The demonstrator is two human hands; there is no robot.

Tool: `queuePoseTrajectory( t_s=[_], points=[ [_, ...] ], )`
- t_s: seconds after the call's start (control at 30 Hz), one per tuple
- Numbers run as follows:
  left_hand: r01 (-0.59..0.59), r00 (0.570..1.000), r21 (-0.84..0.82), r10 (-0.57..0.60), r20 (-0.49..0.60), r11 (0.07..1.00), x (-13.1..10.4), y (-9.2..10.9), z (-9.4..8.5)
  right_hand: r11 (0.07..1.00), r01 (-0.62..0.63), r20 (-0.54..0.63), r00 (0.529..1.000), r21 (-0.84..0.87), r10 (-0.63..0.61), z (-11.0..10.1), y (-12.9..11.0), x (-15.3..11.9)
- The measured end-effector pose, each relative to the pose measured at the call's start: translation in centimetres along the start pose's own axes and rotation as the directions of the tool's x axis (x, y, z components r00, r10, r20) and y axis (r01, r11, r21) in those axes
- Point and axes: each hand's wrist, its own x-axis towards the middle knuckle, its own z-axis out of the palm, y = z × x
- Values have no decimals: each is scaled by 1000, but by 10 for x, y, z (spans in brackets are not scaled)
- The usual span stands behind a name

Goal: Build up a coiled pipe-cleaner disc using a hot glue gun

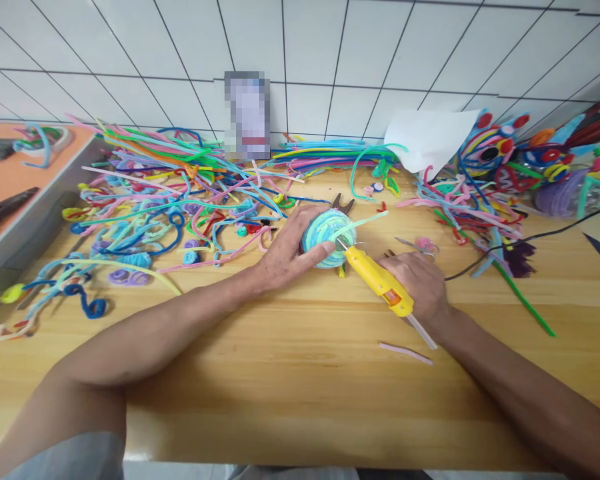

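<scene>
My left hand [293, 250] is closed around the left side of a round ball [320, 230] wound with light blue and mint pipe cleaners, its thumb pressing on the near face. A loose mint pipe cleaner end [373, 218] sticks out to the right from the ball's top. In my right hand [423, 283] is a yellow hot glue gun [380, 277], with a clear glue stick [423, 331] projecting from its back end. The gun's metal nozzle [341, 244] meets the ball close to my left thumb. My right fingers are partly hidden behind the gun.
Tangled pipe cleaners [180, 200] cover the table's left and back. Behind stands a blurred phone-like object [249, 117] against the tiled wall. Decorated pieces [495, 150] and white paper [427, 137] are at back right. Scissors [415, 245] and a black cord [510, 245] lie to the right.
</scene>
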Motion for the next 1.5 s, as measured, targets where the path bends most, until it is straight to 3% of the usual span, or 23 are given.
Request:
queuePoseTrajectory(
  t_s=[0.3,1.33,1.5],
  points=[
    [-21,1000,0,21,-5,1000,1,0,0,999,-49,-5,999,12,49,2,0,-1],
    [12,1000,3,-12,15,1000,0,-1,0,998,50,-17,999,-30,-51,-2,-5,5],
    [0,1000,5,0,12,1000,0,-1,0,999,4,0,1000,-48,-4,-1,-4,0]
  ],
)
